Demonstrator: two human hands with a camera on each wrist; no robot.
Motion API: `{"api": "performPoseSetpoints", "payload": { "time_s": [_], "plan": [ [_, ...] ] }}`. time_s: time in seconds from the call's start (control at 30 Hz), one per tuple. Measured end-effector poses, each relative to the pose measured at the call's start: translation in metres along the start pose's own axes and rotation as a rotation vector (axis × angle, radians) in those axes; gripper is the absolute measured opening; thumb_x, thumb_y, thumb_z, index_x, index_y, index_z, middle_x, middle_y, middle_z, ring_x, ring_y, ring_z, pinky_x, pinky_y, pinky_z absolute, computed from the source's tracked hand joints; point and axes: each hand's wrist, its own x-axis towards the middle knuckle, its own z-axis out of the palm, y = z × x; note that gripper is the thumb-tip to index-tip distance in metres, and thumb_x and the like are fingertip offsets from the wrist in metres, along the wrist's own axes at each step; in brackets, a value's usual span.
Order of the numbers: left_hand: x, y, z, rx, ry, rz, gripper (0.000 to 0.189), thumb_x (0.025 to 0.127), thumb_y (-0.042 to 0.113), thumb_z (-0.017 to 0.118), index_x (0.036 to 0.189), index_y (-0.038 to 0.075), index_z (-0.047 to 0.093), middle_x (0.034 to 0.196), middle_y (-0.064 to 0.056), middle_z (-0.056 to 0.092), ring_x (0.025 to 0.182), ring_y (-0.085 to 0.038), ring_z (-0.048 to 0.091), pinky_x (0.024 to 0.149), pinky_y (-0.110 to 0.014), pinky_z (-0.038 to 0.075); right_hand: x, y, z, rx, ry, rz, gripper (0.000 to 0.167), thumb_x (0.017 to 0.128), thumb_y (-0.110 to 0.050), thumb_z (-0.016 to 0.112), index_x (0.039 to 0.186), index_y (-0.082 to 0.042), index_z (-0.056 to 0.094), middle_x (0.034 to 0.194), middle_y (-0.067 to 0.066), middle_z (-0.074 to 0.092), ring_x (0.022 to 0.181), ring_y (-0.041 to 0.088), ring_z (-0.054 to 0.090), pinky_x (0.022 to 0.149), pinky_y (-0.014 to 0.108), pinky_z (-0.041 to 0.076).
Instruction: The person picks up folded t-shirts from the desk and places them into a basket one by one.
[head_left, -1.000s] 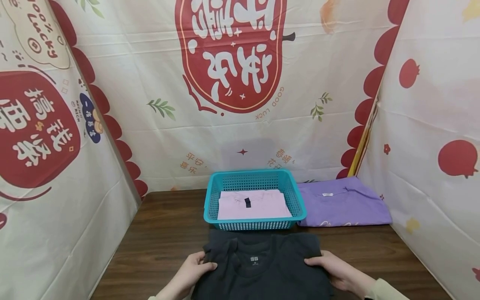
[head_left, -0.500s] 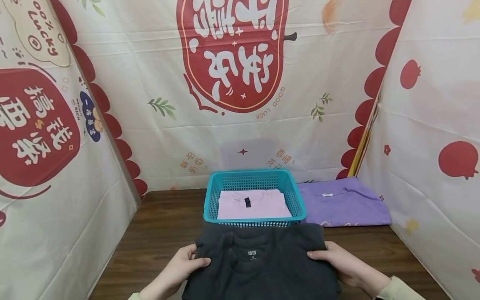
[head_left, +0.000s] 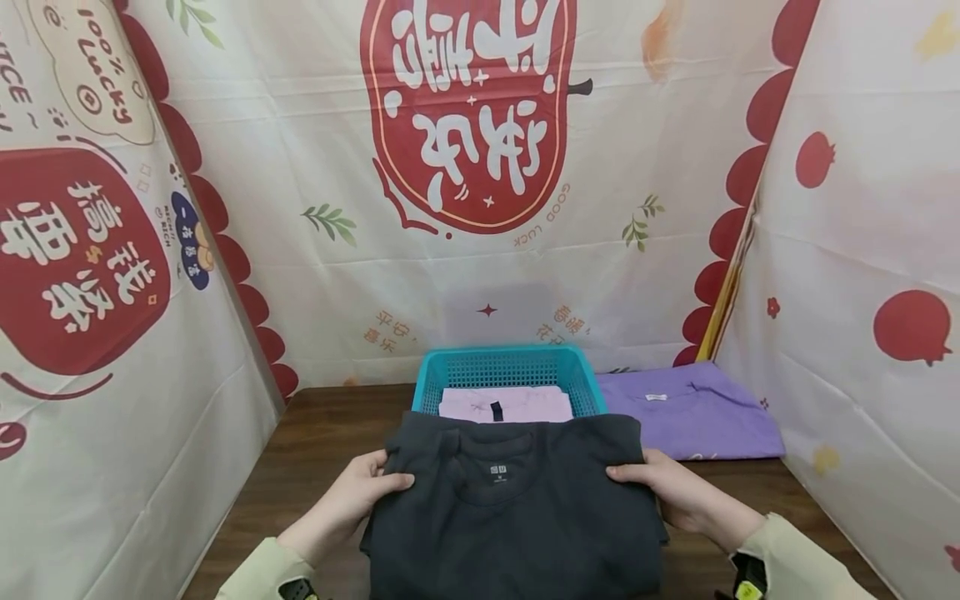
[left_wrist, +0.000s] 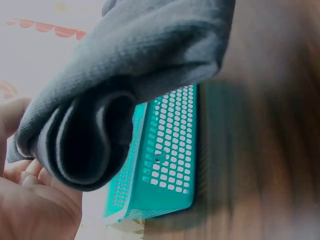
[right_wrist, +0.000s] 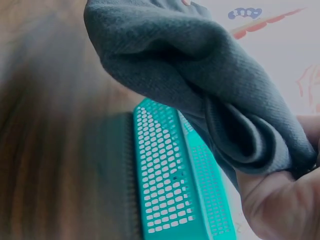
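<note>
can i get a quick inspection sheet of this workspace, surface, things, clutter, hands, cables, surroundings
Surface: brown wood-grain tabletop; parts are hidden.
Job's things: folded dark grey fabric shirt, held in front of the teal perforated plastic basket; folded pale pink fabric shirt inside the basket.
Clutter: at most the folded purple fabric shirt, lying right of the basket.
Hands: left hand and right hand grip the grey shirt's opposite sides.
Cables: nothing seen.
Surroundings: white hangings with red prints, back and both sides.

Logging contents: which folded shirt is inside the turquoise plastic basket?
The pale pink folded shirt; both hands hold the charcoal shirt, the purple one lies outside.
</note>
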Motion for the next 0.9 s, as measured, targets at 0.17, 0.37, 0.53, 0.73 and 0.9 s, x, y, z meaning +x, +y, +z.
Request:
{"api": "performPoseSetpoints", "payload": {
  "time_s": [0.17, 0.37, 0.53, 0.73, 0.9],
  "plan": [
    [0.015, 0.010, -0.007, 0.041, 0.045, 0.002, 0.049, 0.091, 0.016, 0.065, 0.127, -0.012, 0.048, 0.102, -0.015, 0.069, 0.087, -0.025, 0.069, 0.075, -0.036, 0.056, 0.011, -0.017, -0.003, -0.017, 0.040, -0.008, 0.063, 0.099, -0.020, 0.053, 0.144, 0.011, 0.022, 0.121, 0.011, 0.057, 0.107, 0.027, 0.060, 0.090, 0.045, 0.050],
    [0.036, 0.025, -0.015, 0.102, 0.085, 0.024, 0.049, 0.091, 0.017, 0.065, 0.128, -0.010, 0.049, 0.101, -0.014, 0.069, 0.085, -0.024, 0.069, 0.073, -0.036, 0.056, 0.024, -0.034, -0.009, -0.036, 0.085, -0.041, 0.065, 0.099, -0.020, 0.055, 0.146, 0.007, 0.020, 0.125, 0.010, 0.055, 0.107, 0.025, 0.060, 0.090, 0.043, 0.050],
    [0.055, 0.039, -0.022, 0.113, 0.103, 0.026, 0.049, 0.090, 0.016, 0.065, 0.130, -0.007, 0.050, 0.105, -0.014, 0.068, 0.087, -0.024, 0.068, 0.075, -0.037, 0.056, 0.037, -0.046, -0.016, -0.038, 0.157, -0.035, 0.066, 0.098, -0.022, 0.056, 0.146, 0.006, 0.022, 0.126, 0.010, 0.054, 0.105, 0.022, 0.060, 0.090, 0.042, 0.050],
    [0.079, 0.057, -0.032, 0.125, 0.133, 0.038, 0.046, 0.091, 0.016, 0.064, 0.130, -0.005, 0.052, 0.106, -0.014, 0.067, 0.085, -0.023, 0.068, 0.074, -0.036, 0.056, 0.059, -0.065, -0.027, -0.022, 0.186, -0.060, 0.056, 0.097, -0.018, 0.057, 0.140, 0.007, 0.032, 0.115, 0.009, 0.058, 0.099, 0.021, 0.063, 0.086, 0.039, 0.052],
    [0.101, 0.070, -0.034, 0.101, 0.175, 0.032, 0.047, 0.091, 0.016, 0.064, 0.133, 0.000, 0.051, 0.114, -0.016, 0.064, 0.088, -0.023, 0.067, 0.076, -0.037, 0.055, 0.076, -0.079, -0.038, -0.013, 0.217, -0.074, 0.059, 0.097, -0.017, 0.056, 0.144, 0.005, 0.027, 0.117, 0.008, 0.056, 0.098, 0.019, 0.062, 0.085, 0.038, 0.052]
  ]
}}
